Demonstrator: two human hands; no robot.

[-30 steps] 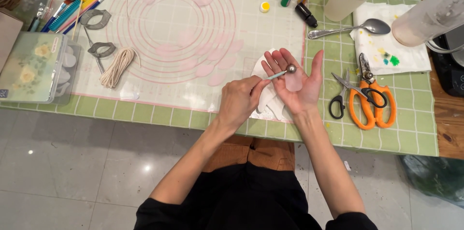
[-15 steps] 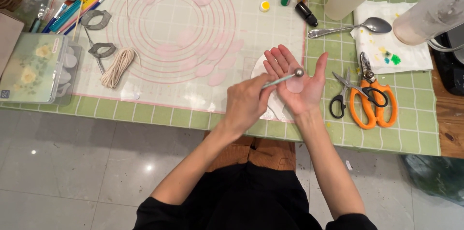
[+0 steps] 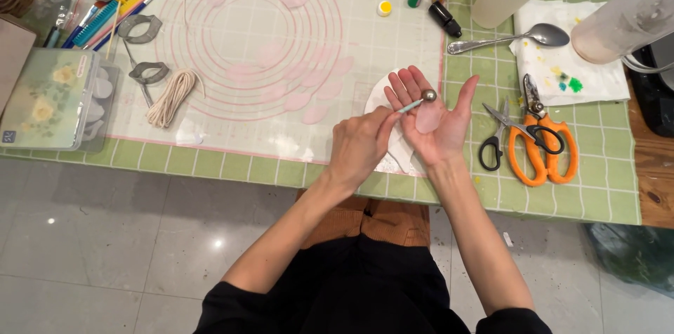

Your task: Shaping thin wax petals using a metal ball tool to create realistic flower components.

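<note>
While the right hand (image 3: 430,120) lies palm up with its fingers spread open above the bench (image 3: 491,186), a pale pink petal (image 3: 427,118) rests flat on that palm. The left hand (image 3: 358,148) pinches a ball-tipped modelling tool (image 3: 414,102) in closed fingers. The tool's long axis slants up and right, its metal ball at the petal's upper edge, near the right fingers' base.
</note>
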